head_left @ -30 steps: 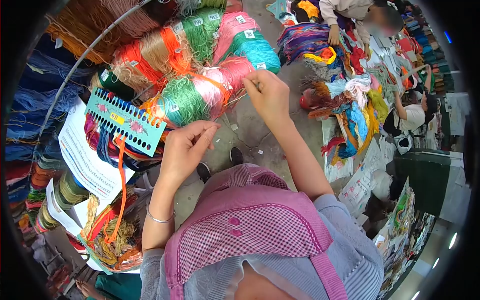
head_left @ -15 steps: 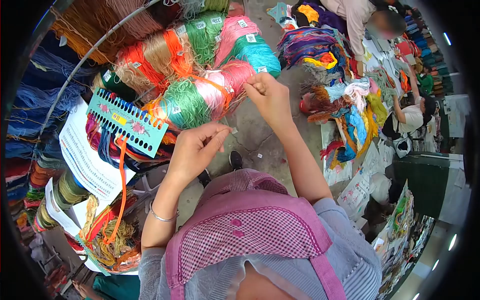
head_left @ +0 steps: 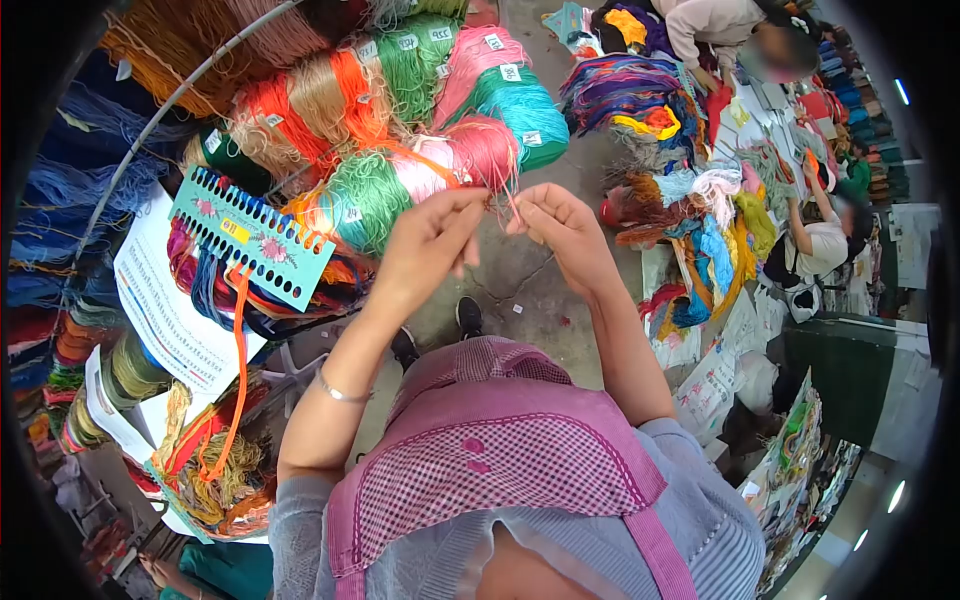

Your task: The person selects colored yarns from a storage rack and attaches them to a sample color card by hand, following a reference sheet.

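Note:
Pink thread (head_left: 512, 190) runs from the pink skein (head_left: 485, 148) down to both hands, which are close together in front of it. My right hand (head_left: 572, 235) pinches the thread between thumb and fingertips. My left hand (head_left: 428, 240) is closed, its fingertips at a small tangle of the same thread. To the left lies a teal card (head_left: 250, 235) with rows of holes and coloured threads looped through. An orange thread bundle (head_left: 241, 350) hangs from its lower edge. Green (head_left: 372, 195) and teal-blue skeins (head_left: 515, 110) adjoin the pink one.
Numbered skeins and a curved metal rod (head_left: 160, 145) stand at upper left. Printed sheets (head_left: 165, 310) lie beneath the card. Across the aisle, a table holds heaped coloured threads (head_left: 690, 200), with people (head_left: 820, 235) working beside it. Concrete floor (head_left: 530, 300) shows below my hands.
My left hand has moved up and right, and my right hand slightly down and right, so they now nearly meet. Pink thread now shows between them.

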A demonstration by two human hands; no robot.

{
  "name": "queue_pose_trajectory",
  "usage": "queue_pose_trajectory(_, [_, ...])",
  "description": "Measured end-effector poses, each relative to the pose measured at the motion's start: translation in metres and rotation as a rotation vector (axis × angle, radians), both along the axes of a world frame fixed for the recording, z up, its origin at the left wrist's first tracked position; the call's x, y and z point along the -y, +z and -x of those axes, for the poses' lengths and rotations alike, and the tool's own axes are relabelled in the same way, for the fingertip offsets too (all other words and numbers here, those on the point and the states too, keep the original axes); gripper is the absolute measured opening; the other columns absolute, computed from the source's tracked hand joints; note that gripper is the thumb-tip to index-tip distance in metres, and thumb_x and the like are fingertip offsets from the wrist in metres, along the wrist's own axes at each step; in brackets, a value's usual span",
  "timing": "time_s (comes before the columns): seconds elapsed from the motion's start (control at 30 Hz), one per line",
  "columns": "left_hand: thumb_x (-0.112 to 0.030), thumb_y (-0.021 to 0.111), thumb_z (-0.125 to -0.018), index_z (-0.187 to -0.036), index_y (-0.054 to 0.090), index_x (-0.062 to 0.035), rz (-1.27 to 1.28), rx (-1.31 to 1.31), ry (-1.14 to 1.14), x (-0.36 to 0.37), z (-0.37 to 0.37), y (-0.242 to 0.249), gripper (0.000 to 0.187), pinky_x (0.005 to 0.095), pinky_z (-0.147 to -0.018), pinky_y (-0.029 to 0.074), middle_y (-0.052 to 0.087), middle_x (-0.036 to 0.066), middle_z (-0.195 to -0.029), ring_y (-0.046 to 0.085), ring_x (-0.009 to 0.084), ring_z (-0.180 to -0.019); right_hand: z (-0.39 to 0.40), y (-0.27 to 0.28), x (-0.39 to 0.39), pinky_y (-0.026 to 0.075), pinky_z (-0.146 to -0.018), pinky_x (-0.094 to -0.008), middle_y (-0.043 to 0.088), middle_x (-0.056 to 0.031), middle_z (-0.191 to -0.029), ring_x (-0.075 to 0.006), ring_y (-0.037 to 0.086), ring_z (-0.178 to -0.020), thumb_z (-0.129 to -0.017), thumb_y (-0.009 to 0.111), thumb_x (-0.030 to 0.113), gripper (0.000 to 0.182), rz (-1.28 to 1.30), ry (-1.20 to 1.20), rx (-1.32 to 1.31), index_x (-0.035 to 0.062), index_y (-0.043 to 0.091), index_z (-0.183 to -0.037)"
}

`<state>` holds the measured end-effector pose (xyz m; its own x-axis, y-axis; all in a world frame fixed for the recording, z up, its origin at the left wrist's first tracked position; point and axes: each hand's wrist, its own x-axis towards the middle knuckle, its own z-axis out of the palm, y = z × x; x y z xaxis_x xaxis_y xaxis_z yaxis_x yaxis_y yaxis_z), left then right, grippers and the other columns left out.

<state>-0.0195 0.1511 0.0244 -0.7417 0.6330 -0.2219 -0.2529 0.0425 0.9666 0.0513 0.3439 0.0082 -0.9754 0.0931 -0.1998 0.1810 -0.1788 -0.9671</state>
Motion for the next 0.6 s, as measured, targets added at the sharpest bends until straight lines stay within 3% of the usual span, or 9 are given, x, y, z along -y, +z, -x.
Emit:
queue_pose_trajectory(0.07, [-0.019,0.051,-0.098,-0.112,0.062,0.0021,-0.045,0.038,0.02,-0.015,0.004,-0.007,0.028,0.0191,-0.045,0.038,0.058,0.001,-0.063,0.05,0.0047,-0.05,0.002,0.003,0.002,0.037,-0.067,-0.0191,0.064,-0.0014,-0.087,-0.0049,0.056,-0.079,-0.095,0.054,0.013,0.017,-0.007,-0.021,0.03,0.0029,0.06,-0.108])
queue_pose_trajectory(0.33, [-0.02,0.053,-0.097,-0.103,0.065,0.0011,0.015,-0.042,0.267,-0.033,0.0,-0.016,0.024,0.0196,-0.04,0.036,0.055,0.0,-0.056,0.047,0.005,-0.043,0.0,0.004,-0.006,0.045,-0.08,-0.024,0.068,-0.0055,-0.088,-0.0087,0.061,-0.083,-0.093,0.059,0.013,0.018,-0.051,-0.008,-0.008,-0.001,0.067,-0.101])
queue_pose_trajectory(0.6, [-0.021,0.06,-0.094,-0.101,0.069,-0.0028,-0.158,0.15,0.148,-0.036,0.002,-0.021,0.022,0.0162,-0.042,0.031,0.057,-0.004,-0.061,0.046,0.0013,-0.049,0.001,0.001,-0.006,0.045,-0.077,-0.0233,0.069,-0.0052,-0.085,-0.0079,0.06,-0.079,-0.092,0.058,0.013,0.015,-0.035,-0.023,-0.008,0.0007,0.065,-0.098])
